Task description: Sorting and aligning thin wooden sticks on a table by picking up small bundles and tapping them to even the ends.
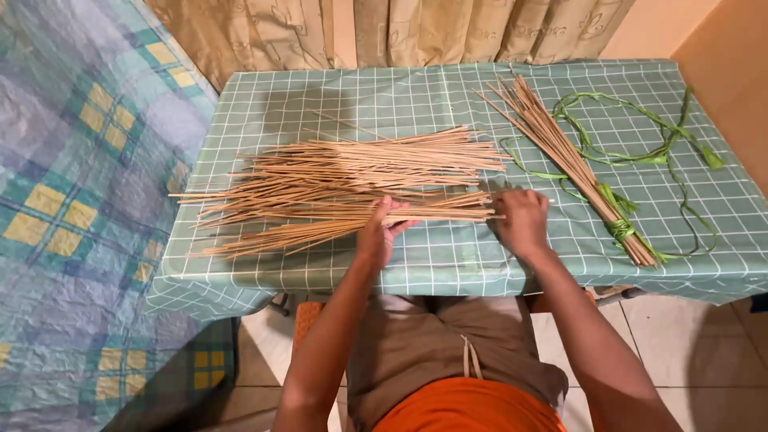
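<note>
A loose heap of thin tan sticks (352, 180) lies spread across the middle of a table covered with a green checked cloth (416, 100). My left hand (378, 232) grips a small bunch of these sticks near the table's front edge. The bunch's right ends lie at my right hand (522, 220), whose fingers are curled over them. A separate bundle of sticks (572, 160), tied near its lower end with a green strip, lies diagonally at the right.
Loose green leaf strips (640, 136) curl over the right part of the table. A bed with a blue and yellow patchwork cover (72, 200) stands at the left. Beige curtains (400, 28) hang behind the table. White floor tiles (680, 336) show below.
</note>
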